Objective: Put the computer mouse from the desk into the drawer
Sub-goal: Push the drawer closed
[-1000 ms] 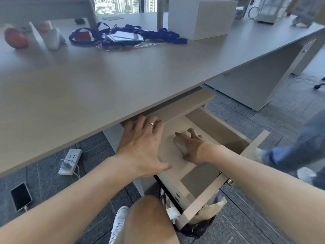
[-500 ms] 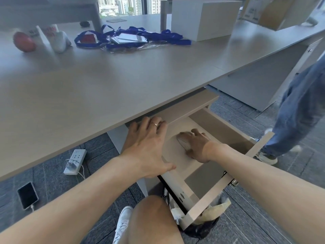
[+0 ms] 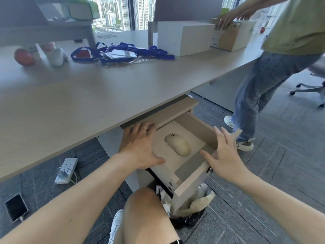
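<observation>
A cream computer mouse [image 3: 178, 144] lies flat on the floor of the open wooden drawer [image 3: 192, 184] under the desk [image 3: 109, 92]. My left hand [image 3: 140, 147] rests palm down on the drawer's left edge, fingers spread, a ring on one finger. My right hand [image 3: 222, 154] hovers open over the drawer's right front corner, fingers apart, holding nothing and clear of the mouse.
Another person [image 3: 274, 55] in jeans stands at the right, reaching for a cardboard box [image 3: 230, 36]. On the desk lie blue lanyards [image 3: 121, 52], a white box [image 3: 184, 38] and a red ball [image 3: 23, 57]. A power strip [image 3: 66, 170], a phone [image 3: 15, 210] and a bin bag [image 3: 195, 210] are on the floor.
My right hand has let go of the mouse and drawn back to the right; the mouse now lies alone in the drawer. The other person has walked in beside the desk.
</observation>
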